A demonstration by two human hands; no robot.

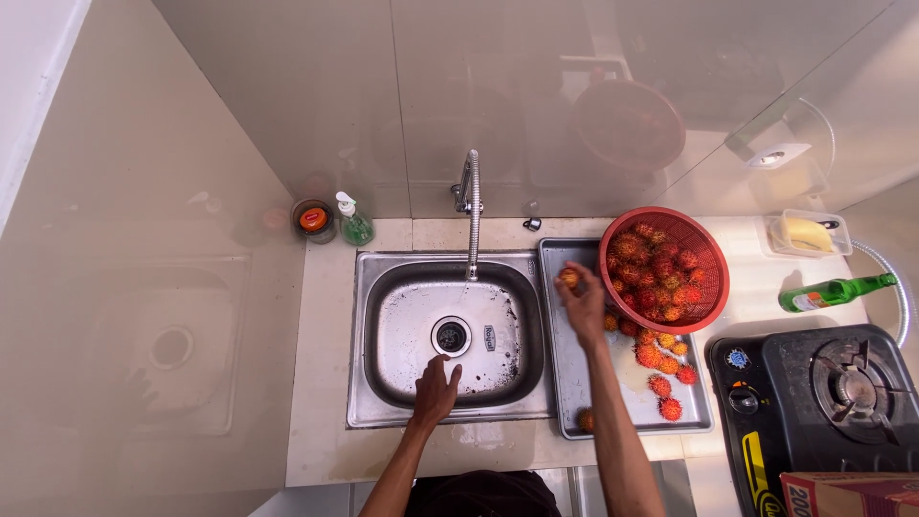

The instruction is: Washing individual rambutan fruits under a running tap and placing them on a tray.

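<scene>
My right hand (584, 308) is raised over the metal tray (574, 383) beside the sink and grips one orange-red rambutan (570, 278) at its fingertips. My left hand (436, 391) rests with spread fingers on the near wall of the steel sink basin (402, 316), holding nothing. A red plastic colander (713, 278) full of rambutans stands at the tray's far right corner. Several loose rambutans (661, 369) lie on the tray below it, and one more rambutan (586, 419) sits at the tray's near edge.
A faucet (472, 206) arches over the sink, whose drain (451, 336) is in the middle. Dish soap bottle (355, 225) and a small jar (313, 220) stand at the back left. A green bottle (833, 290), a plastic container (806, 233) and a gas stove (833, 393) are on the right.
</scene>
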